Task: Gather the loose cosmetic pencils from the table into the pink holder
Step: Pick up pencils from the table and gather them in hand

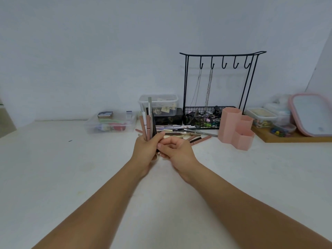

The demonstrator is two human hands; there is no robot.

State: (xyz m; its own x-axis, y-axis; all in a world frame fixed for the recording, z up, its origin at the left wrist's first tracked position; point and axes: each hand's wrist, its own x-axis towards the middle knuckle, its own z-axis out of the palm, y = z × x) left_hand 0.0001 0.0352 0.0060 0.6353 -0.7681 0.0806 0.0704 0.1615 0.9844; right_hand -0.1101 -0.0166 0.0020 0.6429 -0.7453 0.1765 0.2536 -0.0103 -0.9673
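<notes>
My left hand [146,150] grips an upright bundle of cosmetic pencils [148,121], pink, white, grey and black, fanned above the fist. My right hand [175,150] is curled beside it, fingertips touching the lower ends of the bundle; whether it grips a pencil is unclear. Behind both hands, several loose pencils [181,132] lie in a pile on the white table [53,168]. The pink holder [237,128], made of three hexagonal cups, stands to the right of the pile and looks empty from here.
A black wire jewellery rack [215,87] with chains and a full basket stands behind the pile. Clear plastic boxes [111,123] sit at the back left and centre. A wooden tray [287,137] with containers and a pink-rimmed lid is at the right.
</notes>
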